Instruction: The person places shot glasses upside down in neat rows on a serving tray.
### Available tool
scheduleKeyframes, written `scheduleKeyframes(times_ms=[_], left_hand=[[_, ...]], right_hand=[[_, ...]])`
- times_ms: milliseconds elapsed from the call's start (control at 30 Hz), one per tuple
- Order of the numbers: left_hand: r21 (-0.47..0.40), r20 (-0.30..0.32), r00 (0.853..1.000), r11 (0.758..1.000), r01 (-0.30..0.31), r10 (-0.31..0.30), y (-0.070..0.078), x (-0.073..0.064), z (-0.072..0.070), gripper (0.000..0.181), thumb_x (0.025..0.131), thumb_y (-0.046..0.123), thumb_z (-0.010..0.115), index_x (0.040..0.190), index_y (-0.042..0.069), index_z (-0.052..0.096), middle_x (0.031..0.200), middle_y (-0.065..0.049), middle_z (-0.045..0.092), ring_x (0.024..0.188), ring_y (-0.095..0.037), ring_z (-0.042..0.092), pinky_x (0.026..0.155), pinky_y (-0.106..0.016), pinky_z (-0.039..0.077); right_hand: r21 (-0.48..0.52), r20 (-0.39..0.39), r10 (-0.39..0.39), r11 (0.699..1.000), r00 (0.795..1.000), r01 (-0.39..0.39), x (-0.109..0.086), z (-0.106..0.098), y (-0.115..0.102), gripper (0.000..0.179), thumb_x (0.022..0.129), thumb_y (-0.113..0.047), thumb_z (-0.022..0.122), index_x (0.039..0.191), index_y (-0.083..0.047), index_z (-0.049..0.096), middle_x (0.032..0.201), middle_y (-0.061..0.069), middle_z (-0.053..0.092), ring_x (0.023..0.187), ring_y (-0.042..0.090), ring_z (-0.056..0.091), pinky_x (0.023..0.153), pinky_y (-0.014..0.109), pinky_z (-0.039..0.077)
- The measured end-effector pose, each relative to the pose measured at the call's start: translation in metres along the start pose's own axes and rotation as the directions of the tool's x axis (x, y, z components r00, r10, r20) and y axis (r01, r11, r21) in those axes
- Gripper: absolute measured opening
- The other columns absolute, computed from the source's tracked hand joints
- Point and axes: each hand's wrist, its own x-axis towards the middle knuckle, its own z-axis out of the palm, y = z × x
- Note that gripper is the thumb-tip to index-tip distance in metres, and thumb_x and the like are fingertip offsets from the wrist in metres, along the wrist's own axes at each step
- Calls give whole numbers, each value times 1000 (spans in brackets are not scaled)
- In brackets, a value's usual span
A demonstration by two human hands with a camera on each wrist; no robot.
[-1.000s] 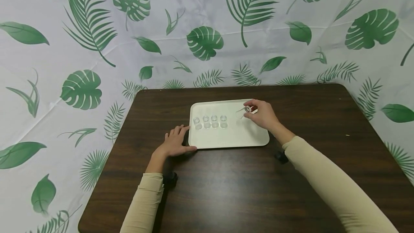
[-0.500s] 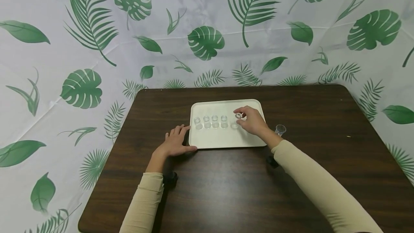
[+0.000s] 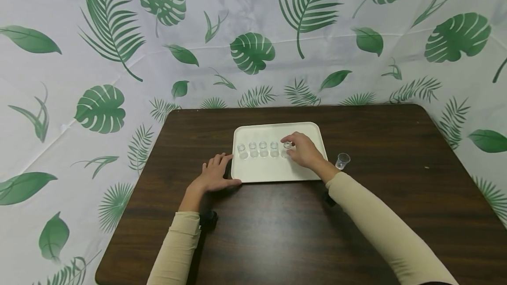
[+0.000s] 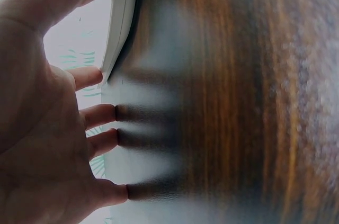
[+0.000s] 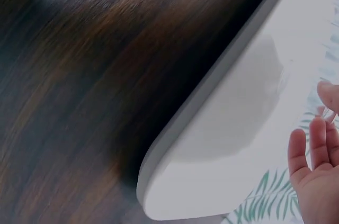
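In the head view, several small clear cups [image 3: 263, 149] stand in a row on a white tray [image 3: 257, 173]. My right hand [image 3: 306, 151] reaches over the tray's right half and grips another small clear cup [image 3: 287, 146] by its rim, at the right end of that row. Its fingers partly hide the cup; the right wrist view catches only the thumb and fingers [image 5: 318, 168] at the frame edge. At the tray's left end lies my left hand [image 3: 214, 174], fingers spread. Its thumb and index finger touch the tray rim [image 4: 123, 17], and the other fingertips rest on the table.
One more small clear cup [image 3: 342, 160] stands on the dark wooden table [image 3: 269, 232], just right of the tray. Behind the table hangs a white cloth [image 3: 214, 74] printed with green leaves.
My right hand has moved left and down over the tray, bringing its cup to the right end of the row. The cup beside the tray has come into view. The left hand stays put.
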Motion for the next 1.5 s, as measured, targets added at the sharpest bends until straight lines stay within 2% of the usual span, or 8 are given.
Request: scheduleKeyframes(times_ms=[400,600,733,867,1133,1300,1500], left_hand=[[-7,-3,1000,1000,-11,11,-2,0,1,97,82,61,68,153,9,28,155,-24,22,139,-47,22,103,-72,16],[-2,8,1000,1000,-6,6,-7,4,5,98,82,64,66,154,12,26,156,-22,20,140,-45,21,104,-70,15],[2,16,1000,1000,4,-4,-8,4,5,98,81,65,66,155,14,26,157,-21,20,140,-44,21,105,-70,15],[0,14,1000,1000,3,-3,-5,3,3,97,82,63,67,155,13,26,156,-22,21,140,-45,22,104,-71,16],[-1,5,1000,1000,7,-7,1,1,-1,95,83,60,68,154,11,28,156,-22,22,140,-45,22,104,-71,15],[0,6,1000,1000,4,-4,-1,1,-1,96,83,61,68,154,11,27,156,-23,21,140,-45,22,104,-71,15],[0,14,1000,1000,-3,3,-4,2,0,97,82,63,66,154,11,26,156,-23,20,140,-46,21,104,-71,15]], right_hand=[[5,11,9,1000,1000,-9,1,5,-2,40,86,2,63,126,-5,66,112,12,62,99,29,57,84,43,45],[27,8,-5,1000,1000,5,0,3,-1,47,85,-1,65,132,-4,59,109,13,59,98,29,57,83,44,46],[40,29,3,999,1000,-4,-1,-1,-2,51,86,-5,67,136,-5,55,113,13,58,101,29,58,85,44,46],[50,38,2,999,999,-4,-1,-8,0,54,87,-7,69,138,-6,53,118,15,57,103,31,58,86,45,47],[102,9,-21,995,1000,20,-6,-27,5,54,86,-9,72,137,-4,54,120,19,57,105,34,58,87,48,47],[113,6,-3,994,1000,2,-9,-39,15,52,88,-13,71,138,-6,55,122,16,58,107,32,57,89,49,45],[156,-26,14,988,1000,-10,-23,-59,33,44,92,-19,70,132,-5,60,122,17,59,107,33,55,87,49,43]])
